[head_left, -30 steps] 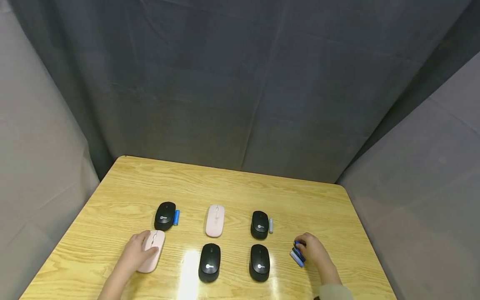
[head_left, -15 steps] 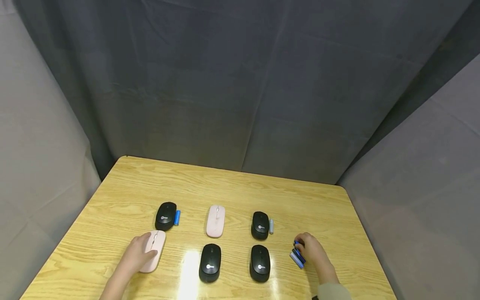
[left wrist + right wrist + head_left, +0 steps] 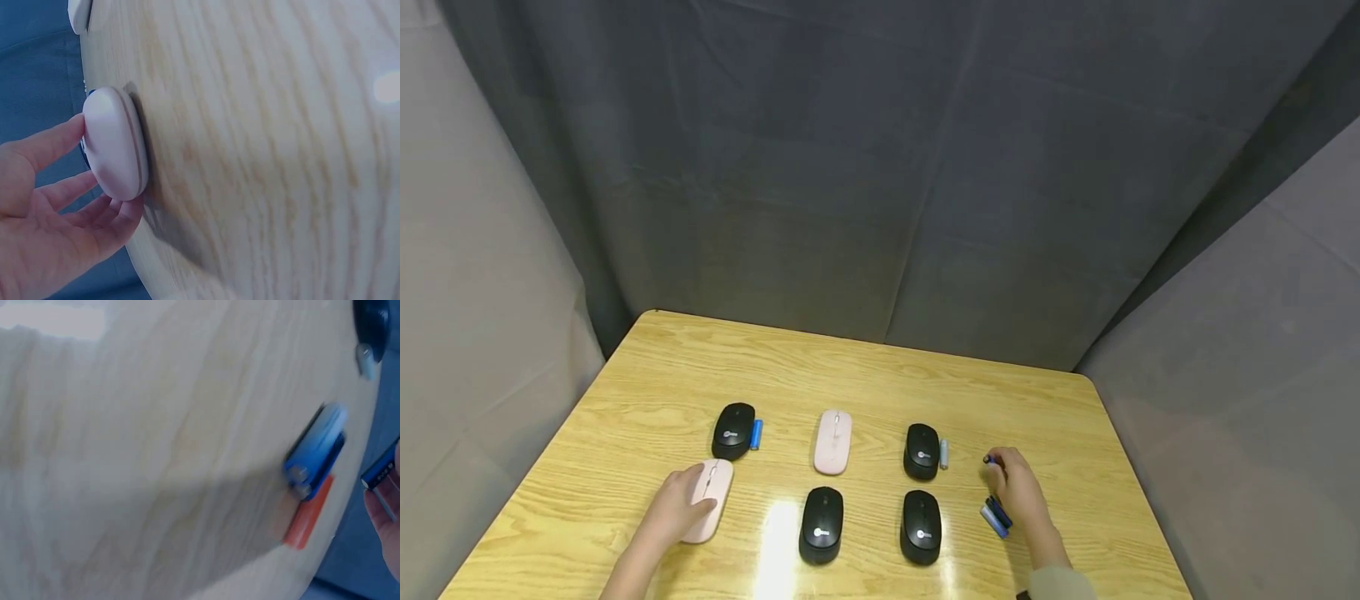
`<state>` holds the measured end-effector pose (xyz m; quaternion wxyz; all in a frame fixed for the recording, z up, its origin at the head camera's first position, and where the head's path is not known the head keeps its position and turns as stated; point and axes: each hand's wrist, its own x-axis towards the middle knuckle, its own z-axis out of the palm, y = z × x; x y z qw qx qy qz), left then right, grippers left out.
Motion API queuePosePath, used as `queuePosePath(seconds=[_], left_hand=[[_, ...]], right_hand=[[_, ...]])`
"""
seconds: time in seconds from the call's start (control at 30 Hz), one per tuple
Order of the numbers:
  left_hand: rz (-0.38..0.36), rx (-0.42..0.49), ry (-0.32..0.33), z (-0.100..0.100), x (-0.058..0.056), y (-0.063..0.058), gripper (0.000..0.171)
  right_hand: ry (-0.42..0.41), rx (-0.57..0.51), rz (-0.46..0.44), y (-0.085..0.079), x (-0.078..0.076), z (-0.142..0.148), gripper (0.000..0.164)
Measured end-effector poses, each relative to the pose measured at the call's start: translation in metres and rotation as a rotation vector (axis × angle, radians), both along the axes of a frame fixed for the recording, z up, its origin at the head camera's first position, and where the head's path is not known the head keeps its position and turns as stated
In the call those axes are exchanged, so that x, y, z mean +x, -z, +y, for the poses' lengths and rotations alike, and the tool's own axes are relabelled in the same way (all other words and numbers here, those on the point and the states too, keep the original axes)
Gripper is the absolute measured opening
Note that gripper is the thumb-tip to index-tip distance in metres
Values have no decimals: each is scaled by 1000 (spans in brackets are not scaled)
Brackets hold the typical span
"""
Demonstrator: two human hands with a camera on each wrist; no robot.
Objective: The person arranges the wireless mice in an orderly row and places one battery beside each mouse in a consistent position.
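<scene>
Since the earlier frames, the right hand (image 3: 1018,492) has lifted away from the battery pile (image 3: 996,515) toward the far side, now pinching one battery (image 3: 990,459) at its fingertips; the left hand (image 3: 679,507) has not shifted.

Head view: left hand rests on the pink mouse (image 3: 709,499), which lies flat on the table (image 3: 865,375). Five other mice sit in two rows nearby, two with a battery beside them.

Left wrist view: fingers (image 3: 59,140) lie nearly straight against the pink mouse (image 3: 112,144), touching rather than clamping. Risk: with so loose a hold, the mouse may skid on the smooth wood.

Right wrist view: the battery (image 3: 382,470) shows only at the frame edge, between fingertips. The pile (image 3: 314,457) remains on the table. Risk: a fingertip pinch on a round cell may let it slip and roll.
</scene>
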<state>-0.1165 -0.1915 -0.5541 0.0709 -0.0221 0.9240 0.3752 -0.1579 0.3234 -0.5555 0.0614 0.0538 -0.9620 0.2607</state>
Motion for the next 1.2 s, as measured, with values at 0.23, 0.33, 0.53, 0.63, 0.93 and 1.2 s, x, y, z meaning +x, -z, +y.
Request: queuePosePath(seconds=[0.23, 0.33, 0.53, 0.63, 0.93, 1.2], left_hand=[[-2, 9, 0, 0, 1, 0, 63], [-8, 6, -2, 0, 0, 1, 63], [-23, 13, -13, 0, 1, 2, 63], [-24, 13, -14, 0, 1, 1, 63], [-27, 4, -14, 0, 0, 2, 64], [-17, 9, -11, 0, 2, -1, 63]], right_hand=[[17, -131, 102, -14, -6, -40, 18], [4, -199, 151, -20, -8, -63, 17], [-73, -389, 160, -28, -11, -110, 17], [-116, -481, 98, -30, -9, -135, 19], [-170, -700, -107, -61, 5, -213, 20], [-126, -862, -233, -66, 11, -267, 18]])
